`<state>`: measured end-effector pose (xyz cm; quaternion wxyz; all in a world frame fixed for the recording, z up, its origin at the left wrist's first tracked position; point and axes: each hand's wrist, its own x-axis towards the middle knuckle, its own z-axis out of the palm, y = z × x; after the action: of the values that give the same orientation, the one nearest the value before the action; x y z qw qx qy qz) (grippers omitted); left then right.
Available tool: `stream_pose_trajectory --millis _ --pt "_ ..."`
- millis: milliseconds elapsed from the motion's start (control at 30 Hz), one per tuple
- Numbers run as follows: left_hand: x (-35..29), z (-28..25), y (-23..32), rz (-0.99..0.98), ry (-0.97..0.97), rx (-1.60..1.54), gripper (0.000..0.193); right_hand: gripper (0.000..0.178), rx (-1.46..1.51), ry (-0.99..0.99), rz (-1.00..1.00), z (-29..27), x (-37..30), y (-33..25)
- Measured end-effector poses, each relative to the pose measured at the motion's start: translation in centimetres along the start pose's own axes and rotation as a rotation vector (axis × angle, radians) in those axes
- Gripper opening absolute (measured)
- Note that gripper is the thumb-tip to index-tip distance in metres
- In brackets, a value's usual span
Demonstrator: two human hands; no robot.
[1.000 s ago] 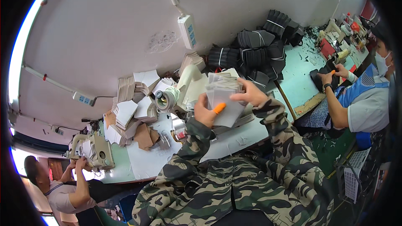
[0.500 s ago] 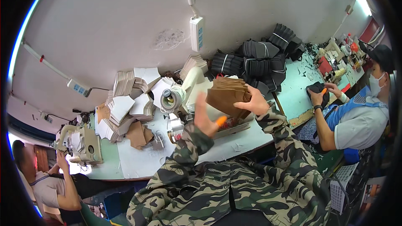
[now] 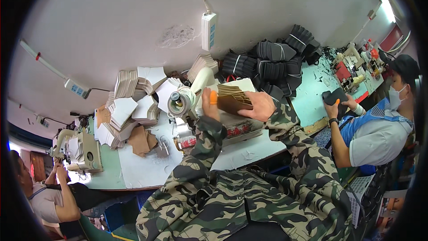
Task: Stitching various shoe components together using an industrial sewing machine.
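My right hand grips a stack of thin brown sheets from its right side, the thumb lying across the near face. Against or very near the stack's left end, my left hand stands with its fingers straight and flat. An orange cover is on one finger of that hand. The sheets' upper edges fan slightly apart. Below the stack is a pale machine base with red marks. Just left of my left hand is the white sewing machine with its round head; my hand and sleeve hide part of it.
Piles of white-and-tan cut pieces and loose brown pieces lie left on the table. Tied black bundles are heaped at the back right. Co-workers sit at both sides; the right one holds a black piece.
My left hand has moved up and in to the stack's left end. The stack and my right hand have come lower. The right co-worker's black piece has turned.
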<state>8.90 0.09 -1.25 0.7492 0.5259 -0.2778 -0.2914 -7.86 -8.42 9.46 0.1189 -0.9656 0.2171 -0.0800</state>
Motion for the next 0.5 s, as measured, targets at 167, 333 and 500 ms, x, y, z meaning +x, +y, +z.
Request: stream_pose_trajectory --millis 167,333,500 --pt "-0.8 2.0 0.3 0.013 -0.022 0.143 0.056 0.074 -0.067 0.094 0.007 2.9 -1.0 2.3" --pt "-0.8 2.0 0.7 -0.088 -0.018 0.065 0.056 0.105 0.041 -0.152 0.111 -1.2 -1.9 1.1" --pt "-2.7 5.1 2.9 0.065 -0.15 0.449 0.058 0.09 0.117 -0.181 0.25 0.7 -1.0 2.8"
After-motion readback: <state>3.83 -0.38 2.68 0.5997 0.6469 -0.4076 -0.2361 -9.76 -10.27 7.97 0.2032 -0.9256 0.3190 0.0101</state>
